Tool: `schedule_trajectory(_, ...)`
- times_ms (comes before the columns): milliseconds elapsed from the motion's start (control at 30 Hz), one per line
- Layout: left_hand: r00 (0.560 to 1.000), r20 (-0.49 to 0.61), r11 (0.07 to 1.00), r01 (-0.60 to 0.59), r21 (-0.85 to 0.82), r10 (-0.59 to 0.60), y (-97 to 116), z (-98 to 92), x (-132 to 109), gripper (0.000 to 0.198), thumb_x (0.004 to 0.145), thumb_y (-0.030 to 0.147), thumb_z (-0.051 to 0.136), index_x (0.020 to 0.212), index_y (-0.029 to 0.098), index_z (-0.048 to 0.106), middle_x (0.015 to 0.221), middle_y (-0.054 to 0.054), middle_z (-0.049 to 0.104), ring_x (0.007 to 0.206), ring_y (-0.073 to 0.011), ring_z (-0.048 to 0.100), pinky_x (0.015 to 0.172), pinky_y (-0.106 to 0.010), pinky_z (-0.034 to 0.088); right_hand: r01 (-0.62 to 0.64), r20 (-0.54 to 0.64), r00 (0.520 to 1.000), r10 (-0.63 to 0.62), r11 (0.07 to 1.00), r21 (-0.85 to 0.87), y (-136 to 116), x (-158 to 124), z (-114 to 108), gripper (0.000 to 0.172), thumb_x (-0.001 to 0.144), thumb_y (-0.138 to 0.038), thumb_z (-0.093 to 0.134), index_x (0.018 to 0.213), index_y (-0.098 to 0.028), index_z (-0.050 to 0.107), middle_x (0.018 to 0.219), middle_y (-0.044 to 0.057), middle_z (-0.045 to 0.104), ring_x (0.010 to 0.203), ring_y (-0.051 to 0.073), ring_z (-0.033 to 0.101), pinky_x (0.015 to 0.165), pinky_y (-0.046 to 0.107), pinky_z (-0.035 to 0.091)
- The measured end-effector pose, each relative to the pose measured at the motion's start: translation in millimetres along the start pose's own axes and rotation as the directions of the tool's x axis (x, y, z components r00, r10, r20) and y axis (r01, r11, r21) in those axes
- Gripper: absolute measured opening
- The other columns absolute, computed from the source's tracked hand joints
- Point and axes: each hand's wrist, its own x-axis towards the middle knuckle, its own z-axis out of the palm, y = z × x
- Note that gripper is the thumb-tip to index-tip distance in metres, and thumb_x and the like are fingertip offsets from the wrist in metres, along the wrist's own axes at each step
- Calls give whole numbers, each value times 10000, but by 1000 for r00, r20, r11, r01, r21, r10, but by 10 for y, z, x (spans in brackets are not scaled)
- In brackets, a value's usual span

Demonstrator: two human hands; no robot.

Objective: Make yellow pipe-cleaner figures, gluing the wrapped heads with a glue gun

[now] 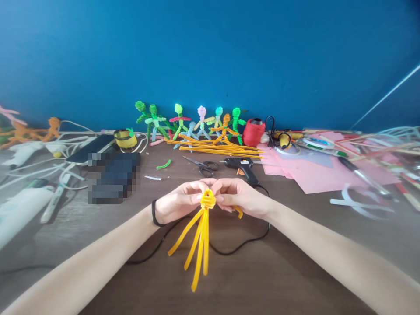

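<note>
Between my hands is a yellow pipe-cleaner piece [208,199] with a wound, rounded top. Several straight yellow strands hang from it toward the table's front. My left hand [180,202] pinches the wound top from the left, and a black band circles that wrist. From the right, my right hand [241,197] pinches the same top with its fingertips. A short bent yellow end sticks out below the right hand's fingers. Scissors [205,167] and a black glue gun [242,167] lie just beyond the hands.
Pipe-cleaner figures [179,122] stand along the blue wall, behind loose orange-yellow pipe cleaners [219,149]. Pink sheets [311,175] and sticks lie right. Cables, a white glue gun [24,153] and a blurred dark object [114,179] lie left. A black cord [229,253] runs beneath my hands.
</note>
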Motion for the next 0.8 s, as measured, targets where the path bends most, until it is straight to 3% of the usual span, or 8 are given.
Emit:
schedule_trajectory(233, 1000, 11, 1000, 12, 23, -12, 25, -1, 7, 96, 665, 238, 664, 713, 163, 627, 1080, -53, 536, 871, -171, 528, 823, -333, 376, 10, 0, 1000, -10, 1000, 16, -8, -11, -14, 134, 696, -221, 676, 765, -144, 591, 610, -33, 521, 464, 37, 440, 395, 169, 284)
schedule_trajectory(333, 995, -97, 994, -7, 105, 17, 96, -15, 10, 54, 708, 205, 623, 744, 166, 613, 1043, -50, 548, 869, -163, 527, 800, -308, 382, 3, -51, 999, -3, 1000, -3, -8, -7, -40, 143, 704, -234, 670, 764, -143, 577, 584, -39, 517, 456, 35, 427, 403, 169, 282)
schedule_trajectory(433, 972, -192, 970, -88, 229, 133, 173, 4, 11, 54, 743, 225, 589, 731, 173, 597, 994, -37, 552, 899, -162, 509, 793, -283, 377, 0, -107, 994, -4, 999, -39, -13, 0, -61, 158, 703, -250, 669, 754, -141, 566, 559, -41, 513, 456, 37, 422, 414, 173, 285)
schedule_trajectory(633, 940, -228, 796, -70, 601, 255, 273, 134, -2, 144, 755, 284, 574, 697, 154, 597, 878, -30, 567, 835, -149, 522, 769, -271, 391, -4, -183, 983, -17, 993, -116, -66, 5, -37, 183, 686, -278, 670, 716, -139, 556, 535, -47, 503, 433, 32, 394, 404, 173, 274)
schedule_trajectory(800, 932, -166, 594, -61, 802, 321, 343, 193, -25, 150, 754, 288, 559, 697, 160, 611, 894, -39, 592, 837, -159, 544, 768, -283, 412, -9, -212, 977, -35, 979, -204, -111, -3, -1, 181, 671, -279, 672, 697, -139, 560, 537, -44, 507, 433, 36, 403, 404, 174, 299)
